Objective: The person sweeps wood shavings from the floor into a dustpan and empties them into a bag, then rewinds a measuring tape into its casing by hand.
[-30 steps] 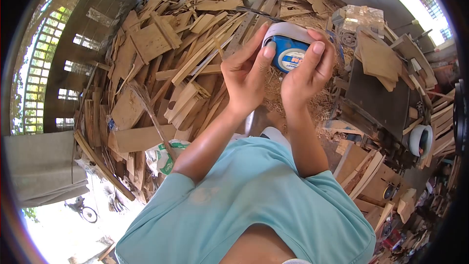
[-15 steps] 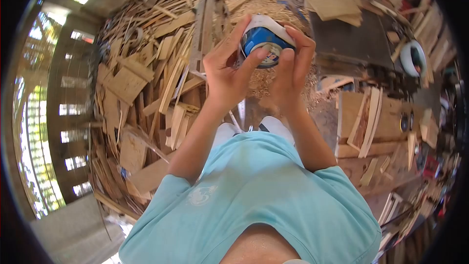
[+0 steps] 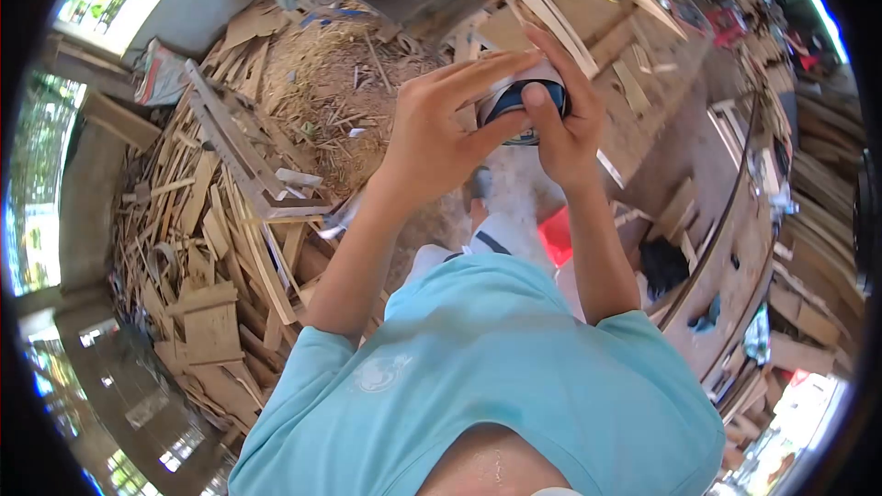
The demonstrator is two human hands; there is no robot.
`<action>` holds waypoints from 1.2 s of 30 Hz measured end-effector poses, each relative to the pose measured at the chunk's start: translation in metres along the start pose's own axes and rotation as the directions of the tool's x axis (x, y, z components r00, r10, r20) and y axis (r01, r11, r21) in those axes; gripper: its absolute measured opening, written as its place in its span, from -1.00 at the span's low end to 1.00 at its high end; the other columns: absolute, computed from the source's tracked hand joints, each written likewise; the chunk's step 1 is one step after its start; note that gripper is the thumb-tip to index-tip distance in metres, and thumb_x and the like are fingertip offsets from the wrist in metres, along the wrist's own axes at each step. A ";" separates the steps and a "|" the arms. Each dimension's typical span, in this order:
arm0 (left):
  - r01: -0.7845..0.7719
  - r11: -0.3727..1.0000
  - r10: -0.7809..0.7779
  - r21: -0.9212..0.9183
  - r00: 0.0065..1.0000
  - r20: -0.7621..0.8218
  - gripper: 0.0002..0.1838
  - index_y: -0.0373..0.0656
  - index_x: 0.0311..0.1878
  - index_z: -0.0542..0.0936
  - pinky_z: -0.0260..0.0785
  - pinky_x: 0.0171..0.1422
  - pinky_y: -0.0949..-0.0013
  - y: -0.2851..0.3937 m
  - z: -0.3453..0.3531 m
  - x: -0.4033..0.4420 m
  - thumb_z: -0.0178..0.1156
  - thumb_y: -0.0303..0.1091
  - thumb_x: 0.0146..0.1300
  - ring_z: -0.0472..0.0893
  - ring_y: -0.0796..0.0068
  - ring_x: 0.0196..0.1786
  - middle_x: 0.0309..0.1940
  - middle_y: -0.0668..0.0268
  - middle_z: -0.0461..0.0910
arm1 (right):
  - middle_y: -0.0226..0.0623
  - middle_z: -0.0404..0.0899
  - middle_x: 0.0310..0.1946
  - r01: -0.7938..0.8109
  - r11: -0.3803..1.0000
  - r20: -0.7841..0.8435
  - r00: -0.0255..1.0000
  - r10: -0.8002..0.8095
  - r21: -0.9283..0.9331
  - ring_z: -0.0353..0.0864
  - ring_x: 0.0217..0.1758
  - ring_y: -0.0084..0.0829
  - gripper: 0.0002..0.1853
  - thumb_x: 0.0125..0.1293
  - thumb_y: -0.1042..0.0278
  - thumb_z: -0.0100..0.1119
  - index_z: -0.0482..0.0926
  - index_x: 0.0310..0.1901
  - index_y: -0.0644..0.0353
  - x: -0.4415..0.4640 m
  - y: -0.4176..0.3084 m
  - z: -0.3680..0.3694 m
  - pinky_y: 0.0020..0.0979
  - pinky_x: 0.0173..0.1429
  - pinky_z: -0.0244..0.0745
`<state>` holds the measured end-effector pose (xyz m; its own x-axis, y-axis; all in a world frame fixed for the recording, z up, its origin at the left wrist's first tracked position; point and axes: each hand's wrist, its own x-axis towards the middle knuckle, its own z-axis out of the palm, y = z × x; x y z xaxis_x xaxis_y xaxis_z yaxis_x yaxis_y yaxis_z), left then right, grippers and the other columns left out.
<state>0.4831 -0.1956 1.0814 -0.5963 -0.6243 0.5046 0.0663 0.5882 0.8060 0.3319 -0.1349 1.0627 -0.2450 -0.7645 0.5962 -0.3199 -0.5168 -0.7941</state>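
Both hands hold a round blue-and-white can-like object out in front of the body; its exact kind I cannot make out. My left hand wraps its left side, fingers reaching over the white upper edge and thumb across the blue face. On the right side, my right hand is closed round it, thumb pressed on the front. Fingers and thumbs cover much of its surface, including most of the label end.
Wood offcuts are heaped at the left, beside a wooden frame. Sawdust and shavings cover the ground ahead. Boards lie on a wooden bench at the right. A red thing is near the legs.
The view has swung to the right, so the bench and boards now lie nearer the hands. The object has tilted and more of it is covered; both hands still hold it.
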 end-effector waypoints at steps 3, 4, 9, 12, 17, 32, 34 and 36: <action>0.119 0.979 -0.115 -0.165 0.993 0.036 -0.40 -0.26 0.22 0.50 0.46 0.07 0.41 0.009 0.038 -0.007 0.44 -0.42 0.07 0.58 0.49 0.02 0.04 0.17 0.60 | -0.20 0.63 -0.12 -0.046 0.998 -0.159 0.987 0.037 -0.053 0.58 -0.13 -0.53 -0.60 0.30 0.30 0.21 0.52 0.13 0.30 -0.029 -0.022 -0.027 -0.50 -0.02 0.48; 0.074 0.984 -0.071 -0.160 0.997 0.024 -0.40 -0.21 0.20 0.52 0.45 -0.01 0.41 0.014 0.053 -0.008 0.44 -0.38 0.04 0.60 0.46 -0.07 -0.01 0.17 0.62 | -0.20 0.63 -0.13 -0.032 0.996 -0.213 0.977 0.014 -0.080 0.58 -0.13 -0.53 -0.63 0.31 0.31 0.21 0.54 0.09 0.30 -0.037 -0.028 -0.037 -0.51 -0.02 0.47; -0.113 0.966 0.098 -0.230 0.992 -0.078 -0.40 -0.18 0.20 0.52 0.42 -0.25 0.43 0.034 0.141 -0.011 0.41 -0.29 0.05 0.58 0.45 -0.34 -0.13 0.14 0.66 | -0.25 0.63 -0.19 -0.006 0.987 -0.421 0.905 -0.063 -0.161 0.57 -0.16 -0.55 -0.75 0.34 0.35 0.17 0.56 -0.03 0.31 -0.075 -0.049 -0.102 -0.54 -0.04 0.46; -0.108 0.961 0.102 -0.255 0.994 -0.036 -0.40 -0.24 0.24 0.49 0.43 -0.24 0.42 0.047 0.195 -0.015 0.38 -0.31 0.11 0.59 0.43 -0.34 -0.14 0.11 0.66 | -0.27 0.62 -0.20 -0.002 0.981 -0.509 0.855 -0.100 -0.196 0.56 -0.16 -0.56 -0.77 0.37 0.35 0.15 0.55 -0.05 0.31 -0.094 -0.054 -0.154 -0.54 -0.05 0.46; -0.122 0.935 0.120 -0.333 0.992 -0.026 -0.48 -0.29 0.23 0.49 0.42 -0.24 0.45 0.074 0.325 -0.008 0.29 -0.35 0.20 0.58 0.47 -0.34 -0.20 0.10 0.66 | -0.30 0.62 -0.21 0.007 0.981 -0.639 0.758 -0.131 -0.193 0.55 -0.18 -0.58 -0.78 0.40 0.35 0.11 0.53 -0.04 0.30 -0.139 -0.058 -0.264 -0.56 -0.05 0.44; 0.189 0.843 -0.126 -0.504 0.980 0.157 -0.50 -0.38 0.06 0.54 0.42 -0.07 0.45 0.196 0.651 0.018 -0.18 -0.08 0.54 0.53 0.59 -0.14 -0.19 0.25 0.62 | -0.04 0.46 0.02 0.025 0.925 -0.828 0.438 -0.351 -0.379 0.48 0.02 -0.34 -0.65 0.50 0.21 -0.14 0.21 0.11 0.32 -0.243 -0.072 -0.538 -0.34 0.14 0.38; 0.126 0.813 -0.051 -0.569 0.988 0.145 -0.43 -0.44 0.04 0.54 0.47 -0.02 0.43 0.211 0.672 0.029 -0.21 -0.03 0.54 0.58 0.49 -0.08 -0.03 0.15 0.60 | 0.05 0.41 0.10 0.044 0.920 -0.804 0.471 -0.363 -0.389 0.47 0.13 -0.20 -0.55 0.47 0.20 -0.07 0.12 0.19 0.34 -0.252 -0.077 -0.554 -0.29 0.24 0.33; 0.022 0.794 0.085 -0.608 0.985 0.147 -0.41 -0.48 0.03 0.52 0.48 -0.02 0.43 0.215 0.694 0.046 -0.23 -0.03 0.54 0.58 0.49 -0.06 0.06 0.08 0.57 | 0.07 0.40 0.12 -0.031 0.904 -0.797 0.485 -0.359 -0.426 0.46 0.17 -0.14 -0.49 0.44 0.22 -0.01 0.09 0.23 0.34 -0.261 -0.084 -0.571 -0.28 0.26 0.32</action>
<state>-0.0855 0.2589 1.0635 -0.6994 -0.4896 0.5207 0.5258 0.1410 0.8388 -0.0997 0.3278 1.0416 -0.7340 0.1214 0.6683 -0.6713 -0.2794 -0.6865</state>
